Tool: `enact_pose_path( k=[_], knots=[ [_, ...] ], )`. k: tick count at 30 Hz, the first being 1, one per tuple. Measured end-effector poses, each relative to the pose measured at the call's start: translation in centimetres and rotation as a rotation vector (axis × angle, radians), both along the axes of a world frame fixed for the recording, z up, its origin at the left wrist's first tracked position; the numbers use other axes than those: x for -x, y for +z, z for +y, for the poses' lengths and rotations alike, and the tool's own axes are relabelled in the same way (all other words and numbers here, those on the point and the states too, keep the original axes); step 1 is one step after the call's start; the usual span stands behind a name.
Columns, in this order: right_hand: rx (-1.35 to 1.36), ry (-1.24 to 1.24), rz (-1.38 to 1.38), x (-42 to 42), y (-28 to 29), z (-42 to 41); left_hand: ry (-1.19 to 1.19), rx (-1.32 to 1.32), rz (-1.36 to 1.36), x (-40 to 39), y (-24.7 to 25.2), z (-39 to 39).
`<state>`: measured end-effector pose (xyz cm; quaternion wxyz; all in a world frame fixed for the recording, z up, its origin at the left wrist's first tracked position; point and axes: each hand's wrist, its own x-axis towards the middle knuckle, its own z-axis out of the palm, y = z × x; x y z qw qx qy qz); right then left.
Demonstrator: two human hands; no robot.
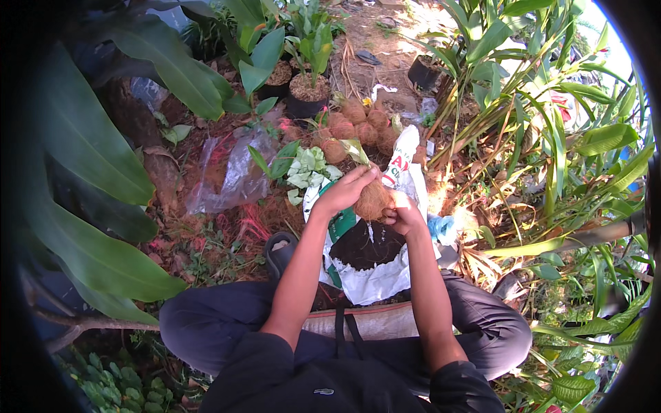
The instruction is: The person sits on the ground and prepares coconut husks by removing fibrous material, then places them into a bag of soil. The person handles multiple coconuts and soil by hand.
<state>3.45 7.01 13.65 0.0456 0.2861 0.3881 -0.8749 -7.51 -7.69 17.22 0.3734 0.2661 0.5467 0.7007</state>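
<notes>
A ball of brown coconut fibre point(371, 202) with a leafy shoot point(356, 151) at its top is held between my two hands. My left hand point(347, 190) grips its upper left side, near the base of the shoot. Lower on the right, the fingers of my right hand point(403, 210) pinch the ball's side. Just below hangs the open mouth of a white and green printed sack point(379, 284), with dark soil point(366, 245) inside it. A pale strand dangles from the ball over the soil.
Beyond the sack sit several similar fibre balls point(356, 121). Potted plants point(309, 93) stand behind them. Clear plastic bags point(237, 170) and pink twine point(248, 219) lie at left, beside cut leafy stems point(310, 168). Large leaves point(98, 139) overhang the left; dense stalks point(542, 129) crowd the right.
</notes>
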Motion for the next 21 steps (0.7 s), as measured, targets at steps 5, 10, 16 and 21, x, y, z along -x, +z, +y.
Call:
enact_pose_path(
  k=[5,10,16,21],
  knots=[
    [-0.199,0.004,-0.034,0.5,2.3,-0.2,0.014,0.135,0.216,1.3,-2.8,0.1],
    [-0.274,-0.017,0.025,0.5,3.5,-1.3,0.152,0.337,0.471,1.1,-3.1,0.5],
    [-0.036,-0.027,0.133,1.0,6.7,-6.3,0.337,0.356,0.357,1.1,-4.0,0.9],
    [0.506,0.143,0.228,1.4,4.2,-7.4,0.321,0.036,-0.206,1.5,-3.9,1.0]
  ],
)
